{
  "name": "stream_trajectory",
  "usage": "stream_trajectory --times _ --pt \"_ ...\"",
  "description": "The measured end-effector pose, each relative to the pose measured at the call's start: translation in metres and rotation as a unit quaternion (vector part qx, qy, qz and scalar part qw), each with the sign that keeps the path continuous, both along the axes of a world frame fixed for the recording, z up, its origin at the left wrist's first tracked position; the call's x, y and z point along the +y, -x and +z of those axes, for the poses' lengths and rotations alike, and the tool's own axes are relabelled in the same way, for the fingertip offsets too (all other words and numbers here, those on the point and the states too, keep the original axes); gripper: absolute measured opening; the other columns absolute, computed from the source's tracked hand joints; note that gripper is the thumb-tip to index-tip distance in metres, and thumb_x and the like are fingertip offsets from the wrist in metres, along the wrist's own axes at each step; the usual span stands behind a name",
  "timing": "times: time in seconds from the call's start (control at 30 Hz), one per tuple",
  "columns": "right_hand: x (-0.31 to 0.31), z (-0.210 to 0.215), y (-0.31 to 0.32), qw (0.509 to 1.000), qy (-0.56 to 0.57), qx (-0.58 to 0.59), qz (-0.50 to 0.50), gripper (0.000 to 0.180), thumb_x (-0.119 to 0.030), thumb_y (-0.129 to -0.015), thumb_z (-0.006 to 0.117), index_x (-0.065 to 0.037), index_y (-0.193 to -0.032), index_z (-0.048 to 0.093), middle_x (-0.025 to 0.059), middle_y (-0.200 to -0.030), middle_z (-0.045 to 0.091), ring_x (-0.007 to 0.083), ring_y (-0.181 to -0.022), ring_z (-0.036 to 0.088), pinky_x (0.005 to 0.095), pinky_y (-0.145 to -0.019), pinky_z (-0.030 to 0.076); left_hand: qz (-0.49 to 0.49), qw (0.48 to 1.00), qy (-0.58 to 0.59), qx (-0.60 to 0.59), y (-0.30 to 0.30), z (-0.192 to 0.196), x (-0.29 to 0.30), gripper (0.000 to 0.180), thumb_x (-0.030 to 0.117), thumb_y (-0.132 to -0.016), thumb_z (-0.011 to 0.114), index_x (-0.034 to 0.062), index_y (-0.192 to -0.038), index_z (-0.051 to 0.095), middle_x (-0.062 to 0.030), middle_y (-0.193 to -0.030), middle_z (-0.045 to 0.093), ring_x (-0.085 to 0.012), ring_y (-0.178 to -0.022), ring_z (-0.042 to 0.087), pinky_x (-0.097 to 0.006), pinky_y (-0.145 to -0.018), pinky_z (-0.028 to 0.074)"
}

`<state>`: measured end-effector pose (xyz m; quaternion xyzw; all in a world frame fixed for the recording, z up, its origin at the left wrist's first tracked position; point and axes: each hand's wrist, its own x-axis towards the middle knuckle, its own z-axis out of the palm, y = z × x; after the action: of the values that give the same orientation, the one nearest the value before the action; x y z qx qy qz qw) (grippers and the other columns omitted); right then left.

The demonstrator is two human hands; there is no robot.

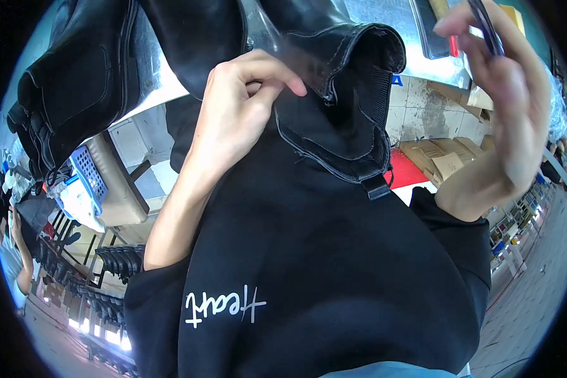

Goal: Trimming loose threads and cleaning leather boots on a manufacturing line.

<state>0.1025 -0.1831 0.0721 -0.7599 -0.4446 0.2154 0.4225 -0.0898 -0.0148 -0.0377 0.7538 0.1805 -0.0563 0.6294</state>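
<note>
Plainly, your black leather boot with a gaping, stitched shaft (353, 120) overhangs the near edge of the shiny metal worktop (378, 14). Its smooth shaft looks soft and foldable, probably fairly light, so the thicker stitched rim should give the surest hold. Its long axis runs roughly across that edge, the opening toward you. Above the edge, your left hand (239, 107) is half curled; I cannot tell whether it pinches anything. By the worktop's right end, your right hand (513, 82) is closed around a slender dark tool (487, 28).
</note>
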Motion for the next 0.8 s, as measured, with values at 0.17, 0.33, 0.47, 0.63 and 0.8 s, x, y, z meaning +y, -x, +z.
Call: stream_trajectory --times 0.17,0.33,0.47,0.63,0.8 --pt "-0.036 0.030 0.027 0.987 0.111 -0.083 0.078 0.043 -0.027 -0.086 0.059 0.006 -0.113 0.061 0.0169 -0.105 0.062 0.0240 -0.090 0.063 0.0310 -0.087 0.044 0.018 0.999 0.010 -0.024 0.009 -0.005 -0.016 0.035 -0.015 -0.076 0.048 -0.0053 -0.105 0.065 -0.0117 -0.086 0.060 -0.0159 -0.071 0.058 -0.025 -0.067 0.047" --pt "-0.028 0.008 0.057 0.963 0.168 -0.161 0.137 0.057 -0.039 -0.061 0.085 -0.003 -0.099 0.064 0.0070 -0.076 0.054 0.0199 -0.066 0.054 0.0284 -0.056 0.038 0.066 0.994 0.065 0.052 0.013 0.002 -0.013 0.040 -0.004 -0.081 0.040 -0.0076 -0.116 0.059 -0.0107 -0.092 0.063 -0.0120 -0.081 0.060 -0.024 -0.079 0.046" --pt "-0.049 -0.040 0.072 0.997 -0.068 0.024 0.021 0.046 -0.032 -0.070 0.086 -0.002 -0.082 0.053 0.0007 -0.067 0.044 0.0092 -0.054 0.042 0.0248 -0.049 0.029 0.039 0.995 0.056 0.078 0.005 0.011 -0.005 0.026 0.013 -0.093 0.054 -0.0090 -0.100 0.064 -0.0021 -0.087 0.064 -0.0089 -0.082 0.060 -0.022 -0.079 0.045" --pt "-0.072 -0.081 0.083 0.877 -0.182 0.305 -0.324 0.020 -0.020 -0.090 0.068 -0.007 -0.080 0.058 -0.0085 -0.059 0.043 -0.0003 -0.049 0.033 0.0196 -0.045 0.021 0.056 0.995 0.052 0.062 -0.009 0.015 -0.009 0.025 0.014 -0.086 0.070 -0.0064 -0.093 0.056 -0.0017 -0.078 0.060 -0.0065 -0.075 0.060 -0.020 -0.068 0.047" --pt "-0.052 -0.126 0.083 0.820 -0.155 0.408 -0.370 0.029 -0.018 -0.095 0.061 -0.014 -0.073 0.042 -0.0083 -0.060 0.034 0.0015 -0.045 0.029 0.0210 -0.043 0.019 -0.064 0.991 -0.060 0.098 -0.027 0.013 0.005 0.030 0.016 -0.085 0.073 -0.0037 -0.095 0.053 -0.0059 -0.074 0.061 -0.0090 -0.068 0.062 -0.022 -0.060 0.052"
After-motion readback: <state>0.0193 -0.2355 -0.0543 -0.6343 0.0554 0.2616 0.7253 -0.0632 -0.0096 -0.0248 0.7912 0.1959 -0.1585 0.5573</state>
